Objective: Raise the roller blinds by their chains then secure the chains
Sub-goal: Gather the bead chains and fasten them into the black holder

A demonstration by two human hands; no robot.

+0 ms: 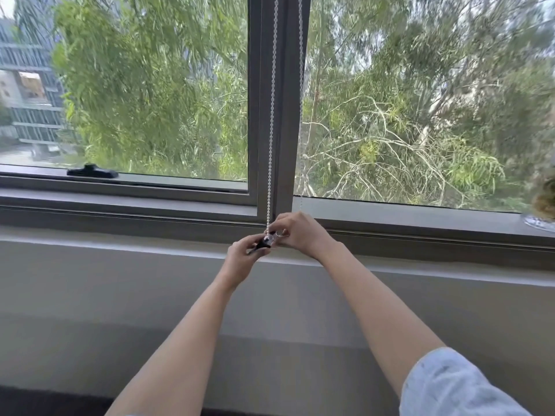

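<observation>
Two strands of white beaded chain (pixel 271 115) hang down the grey centre post (pixel 285 100) of the window; the right strand (pixel 301 85) runs along the post's right edge. The blinds themselves are out of view above. Both hands meet at the chain's lower end, at sill height. My left hand (pixel 244 259) pinches a small dark clip (pixel 263 244) from below. My right hand (pixel 297 232) closes its fingers on the clear holder (pixel 271 239) at the bottom of the chain loop. The fingers hide how chain and holder join.
A black window latch (pixel 91 172) sits on the left pane's lower frame. The grey sill (pixel 120 202) runs the full width above a grey wall ledge. At the far right edge, a brownish object in a glass dish (pixel 540 217) rests on the sill.
</observation>
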